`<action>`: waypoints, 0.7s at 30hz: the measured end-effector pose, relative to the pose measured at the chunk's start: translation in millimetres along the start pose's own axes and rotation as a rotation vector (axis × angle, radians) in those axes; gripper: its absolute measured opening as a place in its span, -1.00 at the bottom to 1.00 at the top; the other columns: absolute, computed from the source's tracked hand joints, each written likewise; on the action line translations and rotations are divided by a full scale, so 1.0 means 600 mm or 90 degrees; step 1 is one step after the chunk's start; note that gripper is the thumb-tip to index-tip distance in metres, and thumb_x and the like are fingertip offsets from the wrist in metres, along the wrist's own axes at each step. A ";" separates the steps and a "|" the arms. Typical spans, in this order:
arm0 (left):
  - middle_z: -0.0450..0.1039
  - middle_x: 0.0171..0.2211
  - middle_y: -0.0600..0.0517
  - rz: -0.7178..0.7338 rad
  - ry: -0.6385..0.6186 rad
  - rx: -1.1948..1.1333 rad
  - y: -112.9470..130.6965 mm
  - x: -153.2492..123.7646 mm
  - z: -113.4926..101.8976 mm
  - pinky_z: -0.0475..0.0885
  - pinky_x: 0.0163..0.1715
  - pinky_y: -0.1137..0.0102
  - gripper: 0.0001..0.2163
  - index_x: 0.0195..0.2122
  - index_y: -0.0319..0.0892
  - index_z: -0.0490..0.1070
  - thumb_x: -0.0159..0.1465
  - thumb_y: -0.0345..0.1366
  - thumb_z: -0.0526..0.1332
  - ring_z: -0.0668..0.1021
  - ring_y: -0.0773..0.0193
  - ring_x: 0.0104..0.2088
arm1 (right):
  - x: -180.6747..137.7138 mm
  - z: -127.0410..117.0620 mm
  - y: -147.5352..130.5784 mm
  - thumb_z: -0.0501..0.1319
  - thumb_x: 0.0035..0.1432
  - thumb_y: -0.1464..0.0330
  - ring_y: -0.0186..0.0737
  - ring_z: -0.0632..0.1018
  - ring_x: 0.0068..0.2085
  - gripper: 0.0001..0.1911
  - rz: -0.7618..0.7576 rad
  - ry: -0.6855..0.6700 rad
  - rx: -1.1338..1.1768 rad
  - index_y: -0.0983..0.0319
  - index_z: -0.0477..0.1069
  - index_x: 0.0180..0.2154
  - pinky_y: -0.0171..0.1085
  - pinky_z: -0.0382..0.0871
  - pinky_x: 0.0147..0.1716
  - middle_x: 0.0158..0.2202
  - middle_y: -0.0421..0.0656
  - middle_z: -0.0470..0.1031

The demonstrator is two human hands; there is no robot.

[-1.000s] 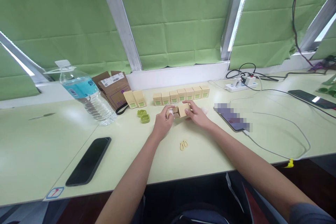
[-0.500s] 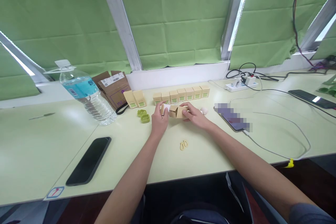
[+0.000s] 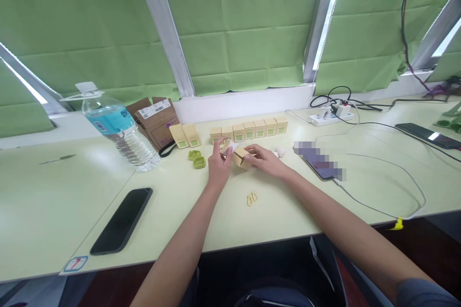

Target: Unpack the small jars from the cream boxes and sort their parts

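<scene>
In the head view my left hand (image 3: 219, 165) is closed on a small folded card piece (image 3: 227, 145), white on one face and tan on the other. My right hand (image 3: 265, 159) grips a small tan cardboard box (image 3: 241, 158) by its right end. The box is tilted, and its open end points up and left, close against the card piece. Whether the two touch, I cannot tell. Right of the box lies a small white rounded thing (image 3: 280, 152). Two pale yellow loops (image 3: 252, 198) lie nearer to me, and two green silicone-looking cases (image 3: 197, 159) sit left of my left hand.
Several tan boxes (image 3: 260, 128) stand in a row behind my hands, with two more (image 3: 186, 135) to their left. A water bottle (image 3: 120, 129), an open carton (image 3: 154, 122) and a black phone (image 3: 122, 220) are at left. A charging phone (image 3: 319, 162) and power strip (image 3: 331, 117) are at right.
The box has tipped and shifted slightly left, its open end turning upward. The card piece has tilted upward in my left hand. More of the white rounded thing shows beside my right hand.
</scene>
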State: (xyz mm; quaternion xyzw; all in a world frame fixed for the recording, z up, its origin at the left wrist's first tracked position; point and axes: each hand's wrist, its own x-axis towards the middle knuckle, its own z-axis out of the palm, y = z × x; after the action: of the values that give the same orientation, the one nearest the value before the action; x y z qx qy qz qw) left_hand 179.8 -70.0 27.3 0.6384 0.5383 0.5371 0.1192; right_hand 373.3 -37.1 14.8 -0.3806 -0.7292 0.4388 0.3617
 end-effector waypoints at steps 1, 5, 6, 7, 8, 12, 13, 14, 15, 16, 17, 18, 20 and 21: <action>0.48 -0.34 0.09 0.008 -0.008 0.005 0.001 0.000 0.000 0.31 -0.44 0.46 -0.64 0.15 -0.05 0.30 0.37 -0.12 0.13 0.41 0.37 -0.54 | 0.000 0.000 -0.001 0.22 0.22 -0.04 -0.12 0.59 -0.05 -0.50 -0.002 -0.002 -0.012 0.10 0.37 0.06 -0.12 0.48 -0.07 0.06 -0.07 0.53; 0.52 -0.27 0.08 0.024 -0.042 0.009 0.002 0.000 -0.001 0.34 -0.39 0.44 -0.63 0.18 -0.03 0.28 0.37 -0.12 0.12 0.38 0.40 -0.55 | -0.002 -0.002 -0.005 0.16 0.25 -0.06 -0.11 0.60 -0.06 -0.49 -0.008 -0.003 -0.071 0.14 0.39 0.06 -0.16 0.44 -0.08 -0.05 -0.08 0.60; 0.53 -0.26 0.07 0.021 -0.051 0.004 0.002 0.001 -0.001 0.35 -0.37 0.43 -0.61 0.20 -0.02 0.26 0.37 -0.12 0.12 0.39 0.39 -0.54 | -0.002 -0.002 -0.005 0.14 0.26 -0.07 -0.10 0.59 -0.06 -0.48 -0.011 0.001 -0.087 0.14 0.40 0.06 -0.16 0.42 -0.09 -0.06 -0.08 0.60; 0.54 -0.26 0.06 0.015 -0.062 -0.001 0.002 0.001 -0.002 0.35 -0.37 0.43 -0.59 0.22 -0.02 0.24 0.37 -0.12 0.12 0.40 0.38 -0.53 | -0.002 -0.003 -0.005 0.13 0.27 -0.07 -0.10 0.59 -0.05 -0.48 -0.017 0.007 -0.101 0.15 0.40 0.06 -0.17 0.41 -0.09 -0.05 -0.08 0.60; 0.55 -0.25 0.05 0.009 -0.076 -0.006 0.003 0.001 -0.002 0.35 -0.36 0.42 -0.57 0.25 -0.03 0.21 0.37 -0.13 0.13 0.42 0.36 -0.51 | -0.002 -0.003 -0.006 0.11 0.28 -0.07 -0.10 0.58 -0.06 -0.48 -0.024 0.013 -0.113 0.15 0.41 0.05 -0.18 0.39 -0.09 -0.05 -0.08 0.60; 0.57 -0.25 0.05 -0.001 -0.120 -0.023 0.010 -0.002 -0.002 0.37 -0.29 0.39 -0.49 0.33 -0.04 0.08 0.37 -0.18 0.13 0.49 0.32 -0.41 | -0.001 -0.005 -0.007 0.01 0.33 -0.07 -0.16 0.55 -0.19 -0.48 -0.051 0.030 -0.168 0.20 0.47 -0.11 -0.23 0.33 -0.21 -0.17 -0.11 0.60; 0.57 -0.25 0.05 0.002 -0.123 -0.029 0.011 -0.003 -0.002 0.38 -0.25 0.38 -0.48 0.33 -0.04 0.07 0.37 -0.19 0.13 0.51 0.31 -0.37 | -0.001 -0.005 -0.007 -0.01 0.34 -0.07 -0.18 0.53 -0.25 -0.46 -0.054 0.035 -0.185 0.21 0.47 -0.17 -0.25 0.31 -0.26 -0.23 -0.13 0.59; 0.57 -0.24 0.04 0.004 -0.124 -0.035 0.011 -0.003 -0.001 0.40 -0.20 0.37 -0.49 0.33 -0.05 0.07 0.37 -0.19 0.13 0.53 0.30 -0.33 | -0.001 -0.006 -0.008 -0.03 0.34 -0.08 -0.20 0.50 -0.29 -0.45 -0.055 0.040 -0.202 0.21 0.47 -0.23 -0.26 0.28 -0.29 -0.28 -0.15 0.58; 0.57 -0.21 0.02 0.006 -0.123 -0.041 0.010 -0.004 0.000 0.41 -0.17 0.35 -0.50 0.31 -0.05 0.08 0.37 -0.19 0.13 0.55 0.28 -0.28 | -0.001 -0.006 -0.008 -0.05 0.35 -0.08 -0.21 0.48 -0.32 -0.44 -0.055 0.047 -0.219 0.21 0.45 -0.27 -0.26 0.25 -0.32 -0.33 -0.16 0.56; 0.57 -0.16 -0.02 0.006 -0.120 -0.045 0.009 -0.004 0.001 0.42 -0.14 0.34 -0.51 0.30 -0.06 0.10 0.36 -0.20 0.14 0.57 0.27 -0.24 | -0.001 -0.006 -0.008 -0.07 0.36 -0.08 -0.21 0.46 -0.34 -0.43 -0.054 0.053 -0.232 0.21 0.44 -0.31 -0.26 0.23 -0.34 -0.36 -0.16 0.54; 0.56 -0.10 -0.06 0.004 -0.116 -0.049 0.007 -0.003 0.002 0.43 -0.12 0.33 -0.54 0.27 -0.07 0.13 0.36 -0.21 0.14 0.59 0.26 -0.20 | -0.001 -0.007 -0.008 -0.08 0.36 -0.07 -0.21 0.45 -0.35 -0.43 -0.052 0.058 -0.243 0.21 0.44 -0.33 -0.26 0.22 -0.35 -0.38 -0.16 0.53; 0.54 -0.04 -0.11 0.003 -0.112 -0.051 0.003 -0.003 0.003 0.44 -0.12 0.32 -0.56 0.25 -0.07 0.15 0.36 -0.23 0.14 0.60 0.24 -0.17 | 0.000 -0.007 -0.007 -0.10 0.37 -0.07 -0.21 0.44 -0.36 -0.42 -0.050 0.062 -0.250 0.21 0.44 -0.34 -0.26 0.21 -0.36 -0.38 -0.16 0.53; 0.51 0.03 -0.17 0.002 -0.108 -0.055 -0.004 -0.002 0.005 0.46 -0.12 0.30 -0.61 0.20 -0.08 0.18 0.36 -0.26 0.13 0.61 0.21 -0.13 | 0.001 -0.007 -0.005 -0.12 0.37 -0.07 -0.20 0.44 -0.37 -0.39 -0.040 0.067 -0.256 0.21 0.44 -0.36 -0.27 0.19 -0.38 -0.40 -0.15 0.52; 0.51 0.04 -0.18 0.004 -0.109 -0.057 -0.007 -0.002 0.006 0.46 -0.12 0.29 -0.63 0.18 -0.09 0.18 0.36 -0.28 0.12 0.62 0.20 -0.13 | 0.002 -0.007 -0.004 -0.13 0.37 -0.08 -0.20 0.43 -0.39 -0.38 -0.035 0.069 -0.258 0.22 0.44 -0.37 -0.27 0.18 -0.40 -0.42 -0.15 0.51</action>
State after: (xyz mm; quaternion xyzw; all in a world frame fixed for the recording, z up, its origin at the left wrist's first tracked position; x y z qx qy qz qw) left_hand 180.8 -67.7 22.4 0.6775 0.4996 0.5046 0.1919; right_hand 376.1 -35.5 18.9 -0.4487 -0.7920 0.2523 0.3283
